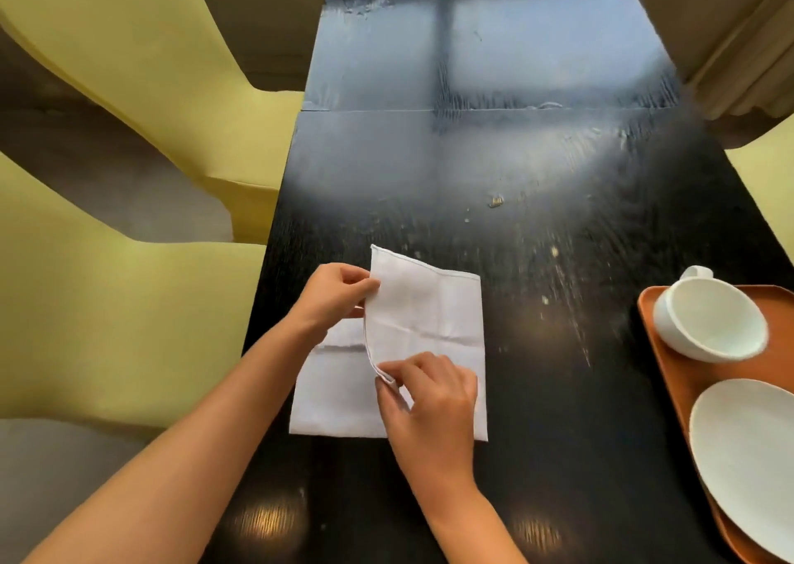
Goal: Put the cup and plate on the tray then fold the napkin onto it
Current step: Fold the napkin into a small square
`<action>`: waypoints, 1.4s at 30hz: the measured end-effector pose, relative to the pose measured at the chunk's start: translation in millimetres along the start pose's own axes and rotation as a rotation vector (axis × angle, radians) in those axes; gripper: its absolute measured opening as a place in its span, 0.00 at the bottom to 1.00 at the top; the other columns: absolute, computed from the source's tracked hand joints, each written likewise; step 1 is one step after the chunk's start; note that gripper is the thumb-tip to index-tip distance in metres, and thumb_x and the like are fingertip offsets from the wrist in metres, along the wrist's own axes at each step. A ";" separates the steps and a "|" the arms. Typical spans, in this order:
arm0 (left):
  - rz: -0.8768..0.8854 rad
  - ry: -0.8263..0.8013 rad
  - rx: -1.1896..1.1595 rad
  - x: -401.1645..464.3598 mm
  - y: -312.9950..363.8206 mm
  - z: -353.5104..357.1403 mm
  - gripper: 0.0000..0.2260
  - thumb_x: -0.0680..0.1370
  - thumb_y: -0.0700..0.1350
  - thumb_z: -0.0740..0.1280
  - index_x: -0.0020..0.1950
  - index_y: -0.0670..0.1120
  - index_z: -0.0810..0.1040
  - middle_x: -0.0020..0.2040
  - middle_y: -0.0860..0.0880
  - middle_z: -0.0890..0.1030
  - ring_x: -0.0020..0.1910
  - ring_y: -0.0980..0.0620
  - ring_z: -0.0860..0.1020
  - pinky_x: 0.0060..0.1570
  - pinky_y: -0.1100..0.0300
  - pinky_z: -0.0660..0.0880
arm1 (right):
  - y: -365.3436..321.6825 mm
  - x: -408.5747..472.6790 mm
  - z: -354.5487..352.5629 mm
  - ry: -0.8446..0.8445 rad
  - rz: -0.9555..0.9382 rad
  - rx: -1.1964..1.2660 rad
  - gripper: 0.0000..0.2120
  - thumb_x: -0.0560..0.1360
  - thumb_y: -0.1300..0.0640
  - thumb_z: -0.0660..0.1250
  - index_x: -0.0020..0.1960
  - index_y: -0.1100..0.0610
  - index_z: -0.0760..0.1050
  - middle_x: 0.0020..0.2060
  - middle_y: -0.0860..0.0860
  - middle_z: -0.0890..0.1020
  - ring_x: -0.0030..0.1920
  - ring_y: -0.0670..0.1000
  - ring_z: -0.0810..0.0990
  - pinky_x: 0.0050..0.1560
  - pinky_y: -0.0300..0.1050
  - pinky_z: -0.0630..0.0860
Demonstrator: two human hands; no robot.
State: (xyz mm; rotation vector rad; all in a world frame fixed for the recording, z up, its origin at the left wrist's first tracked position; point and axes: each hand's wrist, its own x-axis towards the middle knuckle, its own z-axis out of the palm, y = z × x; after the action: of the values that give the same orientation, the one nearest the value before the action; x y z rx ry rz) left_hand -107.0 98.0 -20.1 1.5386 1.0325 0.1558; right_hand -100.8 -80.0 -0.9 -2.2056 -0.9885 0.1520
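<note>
A white cloth napkin (429, 318) lies on the black table in front of me, partly folded, with its left flap lifted over toward the right. My left hand (335, 295) pinches the flap's upper edge. My right hand (429, 400) pinches the same flap's lower corner and rests on the napkin. At the right edge stands an orange tray (670, 374). On it sit a white cup (709, 316), handle pointing away, and a white plate (747, 451), partly cut off by the frame.
The black table (494, 176) stretches away from me, with crumbs and scuffs near its middle. Yellow chairs (107, 284) stand close along the left side. Another yellow chair (769, 176) and a beige curtain (730, 39) are at the right.
</note>
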 end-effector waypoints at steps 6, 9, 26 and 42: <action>-0.014 0.116 0.117 -1.1 -47.5 -47.4 0.09 0.72 0.38 0.70 0.36 0.51 0.82 0.32 0.56 0.82 0.29 0.62 0.77 0.31 0.67 0.73 | -19.4 -7.7 44.6 -0.134 -0.086 -0.099 0.11 0.59 0.57 0.80 0.39 0.51 0.82 0.32 0.46 0.79 0.34 0.47 0.77 0.41 0.46 0.73; -0.001 0.166 0.198 1.8 -65.0 -58.7 0.07 0.72 0.40 0.71 0.35 0.50 0.82 0.31 0.55 0.81 0.27 0.63 0.77 0.34 0.65 0.73 | -24.0 -10.4 61.2 -0.188 -0.103 -0.107 0.13 0.56 0.56 0.81 0.38 0.49 0.82 0.31 0.45 0.78 0.32 0.46 0.77 0.40 0.45 0.74; 0.011 0.253 0.269 6.2 -89.9 -67.6 0.03 0.72 0.39 0.70 0.40 0.42 0.82 0.33 0.50 0.80 0.33 0.54 0.77 0.42 0.53 0.80 | -20.7 -25.3 104.3 -0.277 -0.164 -0.169 0.12 0.57 0.58 0.79 0.35 0.48 0.80 0.28 0.44 0.76 0.31 0.46 0.75 0.48 0.40 0.61; 0.139 0.295 0.468 8.7 -96.2 -66.2 0.03 0.73 0.38 0.66 0.39 0.41 0.76 0.38 0.45 0.78 0.36 0.47 0.74 0.37 0.54 0.73 | -16.2 -28.2 120.8 -0.389 -0.300 -0.201 0.07 0.62 0.50 0.75 0.39 0.47 0.80 0.31 0.42 0.78 0.34 0.46 0.76 0.49 0.42 0.64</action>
State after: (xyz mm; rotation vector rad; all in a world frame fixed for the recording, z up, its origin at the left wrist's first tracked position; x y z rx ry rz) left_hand -192.0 141.6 -87.8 2.0589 1.2525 0.2564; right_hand -175.0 -25.0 -85.2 -2.2183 -1.5974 0.3662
